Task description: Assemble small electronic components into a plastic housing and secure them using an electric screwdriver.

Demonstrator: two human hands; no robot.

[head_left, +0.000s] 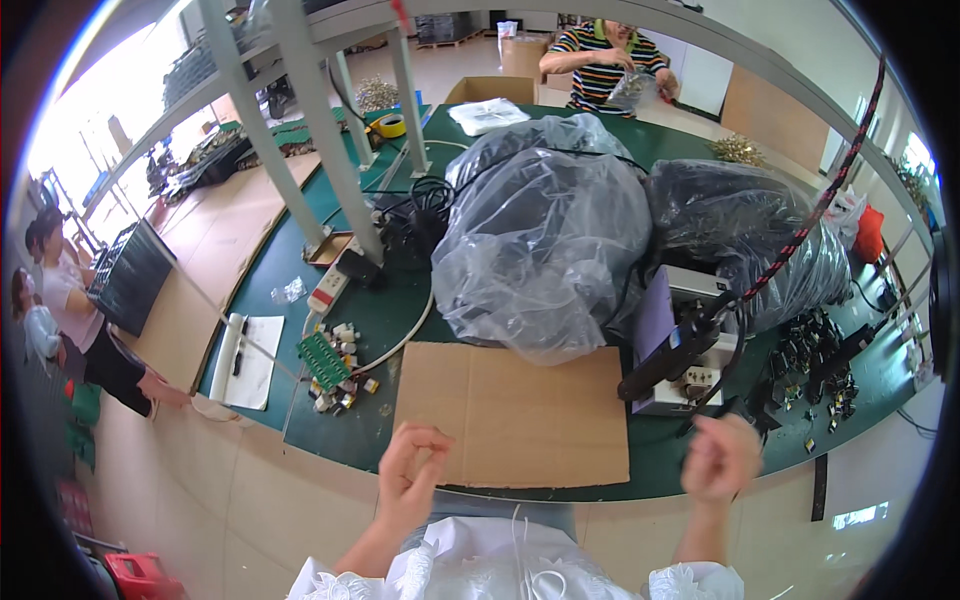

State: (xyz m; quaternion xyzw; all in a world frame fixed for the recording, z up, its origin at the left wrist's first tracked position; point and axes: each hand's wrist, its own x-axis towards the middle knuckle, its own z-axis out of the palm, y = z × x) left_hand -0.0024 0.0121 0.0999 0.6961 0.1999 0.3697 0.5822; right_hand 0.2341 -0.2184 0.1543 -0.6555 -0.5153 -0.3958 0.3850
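Either side of the cardboard (pixel 515 415)

From where I stand, good handling here would mean a light pinch over the sheet and a right wrist kept clear of the hanging black tool (pixel 675 355). The cardboard lies flat on the green bench (pixel 655 445), right before the person. The left hand (pixel 410 465) is at its near left corner, fingers half curled, nothing visible in them. The right hand (pixel 722 460), past the right edge, is blurred: fingers bent, but I cannot tell whether they grip anything.
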